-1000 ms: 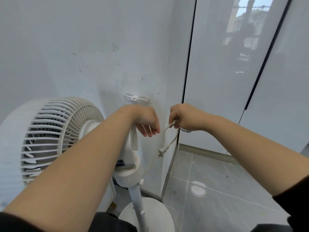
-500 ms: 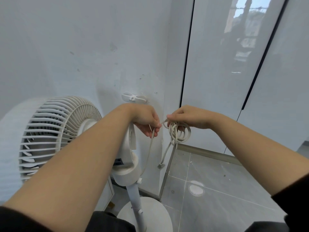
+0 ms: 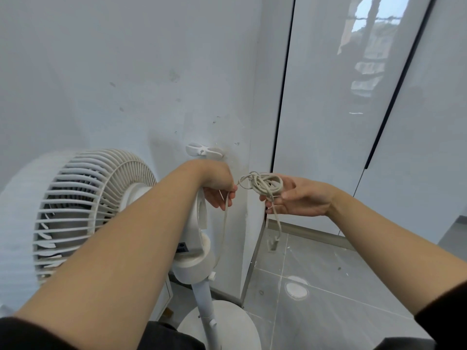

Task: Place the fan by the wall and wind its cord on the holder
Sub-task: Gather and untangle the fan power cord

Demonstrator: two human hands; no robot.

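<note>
The fan (image 3: 101, 213) is stood against the wall (image 3: 126, 72), just below the holder (image 3: 203, 150). A coiled bundle of cord (image 3: 261, 184) is clamped in the right hand (image 3: 298, 199) — plug (image 3: 273, 244) dangling — while one strand is pinched by the left hand (image 3: 217, 185).

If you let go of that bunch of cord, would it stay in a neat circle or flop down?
It would probably flop. The cord looks soft and thin: its loops sit loose and uneven in the right hand. The end with the plug already hangs straight down, so it bends easily. It is likely light too, since the left hand holds its strand with just fingertips.
</note>
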